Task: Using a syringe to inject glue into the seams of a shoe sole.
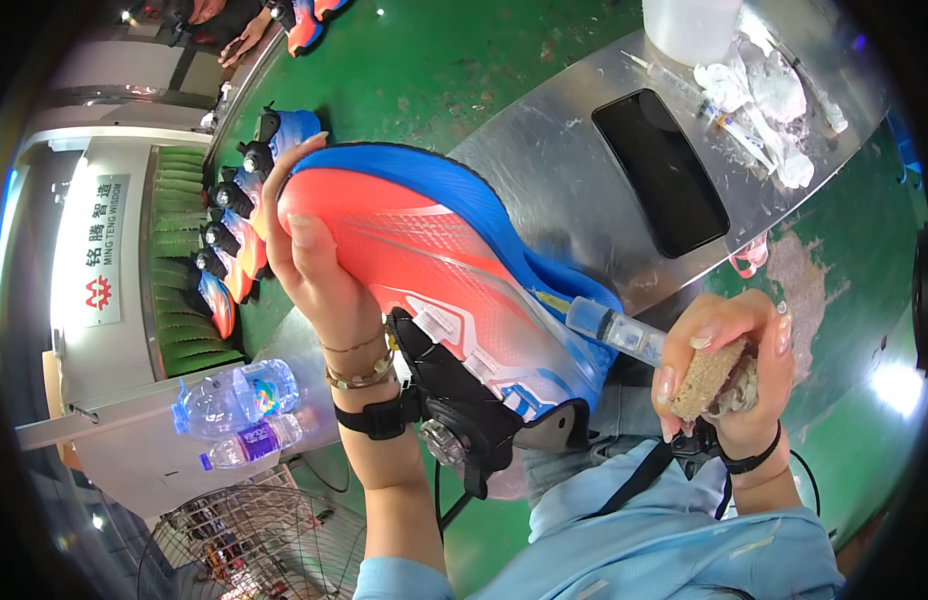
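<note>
A coral-red shoe (414,235) with a thick blue sole (439,185) and a dial-like knob (444,440) on its black upper lies on its side in front of me. My left hand (319,260) is closed around its toe end, fingers over the sole edge and thumb on the coral side. In my right hand (759,345) is a clear syringe (629,333) with a blue front end. Its thin yellowish tip touches or nearly touches the line between sole and upper near the heel. A tan sponge (706,382) and some crumpled whitish material are clutched in the same hand.
A metal table (534,145) holds a black phone (661,172), a white tub (689,25), another syringe (699,105) and crumpled white tissues (779,90). Several similar shoes (249,205) stand by a green-slatted conveyor (179,255). Two bottles (234,400) and a wire fan guard (244,540) are at lower left.
</note>
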`<state>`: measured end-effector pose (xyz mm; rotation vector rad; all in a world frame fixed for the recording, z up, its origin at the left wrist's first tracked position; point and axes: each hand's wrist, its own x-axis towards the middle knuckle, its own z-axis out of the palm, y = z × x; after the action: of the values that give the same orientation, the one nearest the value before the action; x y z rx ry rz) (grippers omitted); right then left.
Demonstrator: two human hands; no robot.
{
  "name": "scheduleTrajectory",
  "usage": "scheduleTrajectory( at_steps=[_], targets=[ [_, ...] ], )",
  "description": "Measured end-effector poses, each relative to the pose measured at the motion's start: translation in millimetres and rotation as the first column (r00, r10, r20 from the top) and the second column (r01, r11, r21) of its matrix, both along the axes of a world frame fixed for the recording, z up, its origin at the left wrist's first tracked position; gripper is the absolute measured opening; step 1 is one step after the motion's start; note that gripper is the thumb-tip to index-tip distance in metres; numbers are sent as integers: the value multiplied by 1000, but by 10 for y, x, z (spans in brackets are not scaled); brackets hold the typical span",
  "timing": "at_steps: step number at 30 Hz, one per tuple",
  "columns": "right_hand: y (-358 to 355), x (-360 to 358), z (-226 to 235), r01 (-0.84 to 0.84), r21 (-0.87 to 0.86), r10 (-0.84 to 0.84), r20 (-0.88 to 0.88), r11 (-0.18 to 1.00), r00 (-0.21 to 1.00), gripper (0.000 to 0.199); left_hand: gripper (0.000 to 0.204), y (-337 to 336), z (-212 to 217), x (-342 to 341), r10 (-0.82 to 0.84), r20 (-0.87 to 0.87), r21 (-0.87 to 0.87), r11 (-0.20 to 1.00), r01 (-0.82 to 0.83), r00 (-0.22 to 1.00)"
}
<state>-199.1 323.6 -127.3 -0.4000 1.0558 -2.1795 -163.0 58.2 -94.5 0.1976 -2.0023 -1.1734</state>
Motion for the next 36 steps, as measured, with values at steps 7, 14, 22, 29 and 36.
scheduleTrajectory(
  at_steps=[7, 14, 22, 29, 36],
  targets=[
    [136, 61, -80, -26, 52, 27, -37, 998, 999, 65, 50, -208, -147, -80, 51, 21, -124, 991, -48, 998],
    [283, 156, -144, 9, 96, -3, -59, 995, 998, 63, 48, -559, -386, 27, 156, 50, 58, 986, -158, 987],
    [407, 181, -208, 29, 176, -16, -79, 984, 997, 60, 45, -640, -409, -43, 385, 24, 354, 860, -368, 923],
    [420, 165, -263, 62, 155, -32, -187, 986, 982, 52, 42, -329, -394, -74, 360, 232, 483, 764, -428, 904],
    [177, 122, -296, 174, 121, -126, -327, 977, 937, 47, 40, -58, -393, 41, 269, 414, 600, 638, -483, 870]
  ],
)
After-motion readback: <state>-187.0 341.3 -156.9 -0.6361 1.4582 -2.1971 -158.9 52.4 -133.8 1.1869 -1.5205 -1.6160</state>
